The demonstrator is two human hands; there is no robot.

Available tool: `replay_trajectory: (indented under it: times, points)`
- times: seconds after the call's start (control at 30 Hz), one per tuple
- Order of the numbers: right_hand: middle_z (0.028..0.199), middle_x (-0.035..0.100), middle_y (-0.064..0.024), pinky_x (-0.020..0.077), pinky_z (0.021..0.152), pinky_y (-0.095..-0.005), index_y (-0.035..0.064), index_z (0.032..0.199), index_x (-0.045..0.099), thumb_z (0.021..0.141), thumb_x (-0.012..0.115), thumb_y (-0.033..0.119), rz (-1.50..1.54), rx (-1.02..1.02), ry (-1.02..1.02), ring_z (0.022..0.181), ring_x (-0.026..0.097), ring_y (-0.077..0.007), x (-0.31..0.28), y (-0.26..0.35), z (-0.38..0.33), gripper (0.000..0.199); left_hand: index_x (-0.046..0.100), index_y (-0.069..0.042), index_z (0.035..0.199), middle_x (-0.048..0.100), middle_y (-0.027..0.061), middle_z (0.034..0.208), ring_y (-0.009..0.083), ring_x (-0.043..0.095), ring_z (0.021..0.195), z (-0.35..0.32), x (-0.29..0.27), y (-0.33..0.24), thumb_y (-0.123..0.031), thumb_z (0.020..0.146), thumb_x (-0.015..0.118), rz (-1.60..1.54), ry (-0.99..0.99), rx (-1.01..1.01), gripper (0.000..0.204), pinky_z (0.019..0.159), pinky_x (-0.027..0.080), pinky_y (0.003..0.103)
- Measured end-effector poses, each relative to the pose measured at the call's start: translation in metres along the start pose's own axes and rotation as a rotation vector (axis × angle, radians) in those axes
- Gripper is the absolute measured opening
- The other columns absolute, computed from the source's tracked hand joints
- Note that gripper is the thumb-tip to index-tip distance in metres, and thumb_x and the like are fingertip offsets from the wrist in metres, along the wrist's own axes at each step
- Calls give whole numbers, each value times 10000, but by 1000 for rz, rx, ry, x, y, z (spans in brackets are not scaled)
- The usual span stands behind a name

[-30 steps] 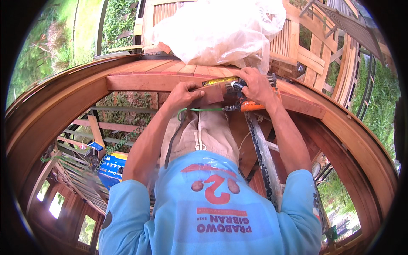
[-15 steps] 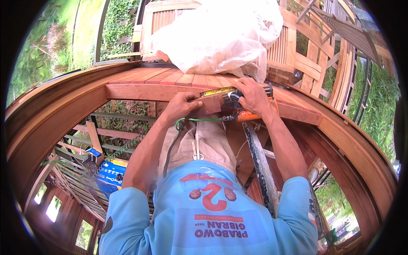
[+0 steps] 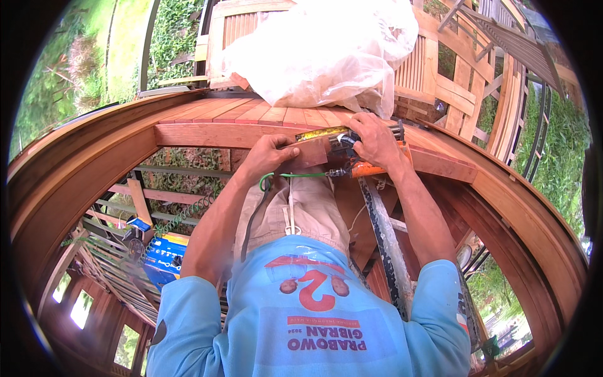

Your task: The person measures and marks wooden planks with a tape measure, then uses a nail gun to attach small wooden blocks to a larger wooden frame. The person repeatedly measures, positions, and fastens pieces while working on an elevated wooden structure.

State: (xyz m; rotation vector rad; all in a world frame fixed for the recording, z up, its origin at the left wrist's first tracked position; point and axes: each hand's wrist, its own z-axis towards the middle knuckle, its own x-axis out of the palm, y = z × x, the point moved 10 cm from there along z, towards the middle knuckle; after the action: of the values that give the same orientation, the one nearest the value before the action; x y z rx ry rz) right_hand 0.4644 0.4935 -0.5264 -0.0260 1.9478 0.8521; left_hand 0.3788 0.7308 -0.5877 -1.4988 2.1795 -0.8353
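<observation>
My left hand (image 3: 271,154) presses a small reddish wood block (image 3: 312,154) against the front of a wooden beam (image 3: 207,134). Just to the right of the block, my right hand (image 3: 374,141) grips an orange and black power tool (image 3: 375,168). A thin green hose (image 3: 295,174) runs from the tool past my left wrist. Along the beam's top edge by the hands lies a yellow strip, perhaps a measuring tape (image 3: 323,133).
A bundle of clear plastic sheeting (image 3: 320,50) lies on the plank deck behind the beam. Curved wooden frames ring the work spot. A metal ladder rail (image 3: 386,245) rises under my right arm. Below left are slats and a blue box (image 3: 160,261).
Both hands stay at the beam with block and tool. The view has tipped slightly, so they sit a little lower in the picture.
</observation>
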Motion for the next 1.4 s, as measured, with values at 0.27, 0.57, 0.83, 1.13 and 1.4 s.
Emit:
replay_trajectory:
  times: [0.27,0.57,0.83,1.13,1.4]
  points:
    - [1285,690,-139,549,1082,-494,99,1285,704,791,702,-11,7,5,5,1256,640,-375,1,0,0,506,800,59,1155,779,52,928,112,674,835,0,0,-2,-186,1014,777,-31,1,24,284,753,558,323]
    - [1316,683,-148,532,1113,-494,92,1308,702,800,701,-8,16,3,19,1290,624,-375,4,-2,-1,518,792,57,1212,785,55,971,108,675,860,0,-1,3,-190,1017,775,-48,16,-5,315,772,562,308]
    - [1312,680,-141,528,1119,-495,100,1316,700,801,705,-5,15,26,36,1294,620,-369,3,-2,-1,526,789,68,1206,786,58,973,106,679,862,-1,-2,-1,-188,1016,779,-15,12,14,319,775,565,307]
    - [1318,681,-139,532,1105,-499,99,1314,699,800,707,0,5,7,12,1289,623,-373,3,-2,-1,523,793,65,1189,781,47,916,95,668,780,3,-1,9,-200,1023,779,-74,3,20,313,674,550,306]
    - [1328,676,-145,530,1112,-485,93,1321,697,815,715,12,37,27,3,1289,627,-372,-1,-5,0,513,792,71,1185,786,60,929,106,679,829,-1,-3,0,-200,1015,785,-20,-8,42,320,744,559,309]
